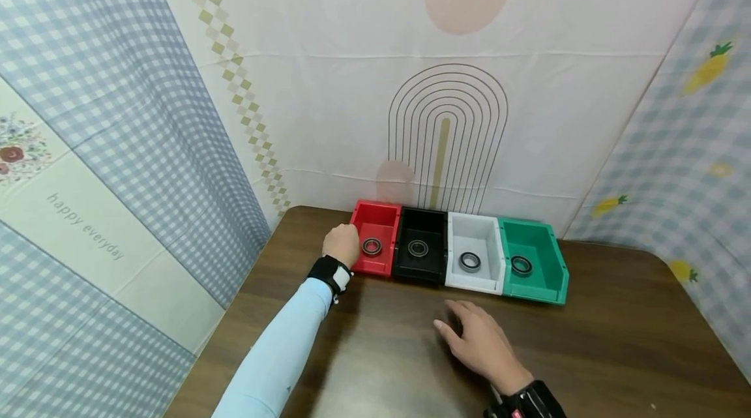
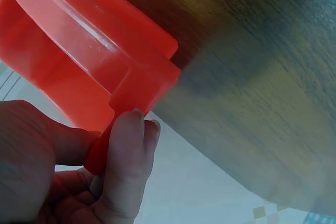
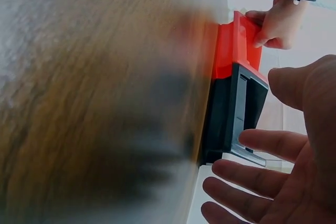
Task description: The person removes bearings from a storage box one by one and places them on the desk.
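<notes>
At the back of the table, my left hand [image 1: 341, 244] pinches the left side wall of a red bin [image 1: 375, 211]; the left wrist view has thumb and fingers on either side of that wall. Inside the red bin lies a ring-shaped bearing [image 1: 371, 246]. Beside it in a row stand a black bin [image 1: 421, 222], a white bin [image 1: 475, 229] and a green bin [image 1: 530, 235], each with one bearing in it. My right hand [image 1: 482, 343] hovers in front of the white bin, fingers spread and holding nothing.
The brown wooden table [image 1: 375, 353] has rounded back corners. A white printed cloth [image 1: 328, 111] hangs right behind the bins. Blue checked cloth hangs along the left side [image 1: 147, 79] and the right side [image 1: 663, 164].
</notes>
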Tool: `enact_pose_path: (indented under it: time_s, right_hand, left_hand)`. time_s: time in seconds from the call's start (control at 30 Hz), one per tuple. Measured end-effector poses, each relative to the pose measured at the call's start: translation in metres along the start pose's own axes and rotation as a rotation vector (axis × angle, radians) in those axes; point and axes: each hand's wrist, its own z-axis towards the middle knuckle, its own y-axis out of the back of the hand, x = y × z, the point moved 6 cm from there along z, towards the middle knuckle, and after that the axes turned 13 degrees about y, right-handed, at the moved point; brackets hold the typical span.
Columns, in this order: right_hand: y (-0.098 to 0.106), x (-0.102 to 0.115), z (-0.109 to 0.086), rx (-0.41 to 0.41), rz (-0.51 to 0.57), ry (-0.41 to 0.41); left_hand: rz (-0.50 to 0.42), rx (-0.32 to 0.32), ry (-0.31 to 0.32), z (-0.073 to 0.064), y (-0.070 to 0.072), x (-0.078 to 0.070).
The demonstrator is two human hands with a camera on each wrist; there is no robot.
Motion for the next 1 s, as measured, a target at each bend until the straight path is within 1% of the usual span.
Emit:
enact_pose_path:
  time_s: [0.07,0.17,0.33,0.6,0.77,1.0]
  right_hand:
    - [-0.001,0.001,0.001,-0.003,0.004,0.001]
    - [-0.003,0.002,0.003,-0.015,0.003,0.006]
    - [-0.003,0.007,0.008,-0.047,-0.007,0.036]
    - [-0.002,0.02,0.022,-0.107,-0.042,0.116]
    - [0.0,0.032,0.032,-0.145,-0.043,0.181]
    - [0.003,0.049,0.047,-0.204,-0.042,0.244]
  left_hand:
    - [-0.009,0.006,-0.005,0.0,0.0,0.001]
    - [-0.033,0.033,0.0,0.0,0.0,0.002]
    - [-0.051,0.06,0.017,0.001,-0.001,0.005]
    - [-0.05,0.047,0.009,0.002,-0.001,0.004]
    - [-0.045,0.038,0.007,0.003,-0.002,0.003]
    - [-0.052,0.027,0.005,0.003,-0.004,0.005]
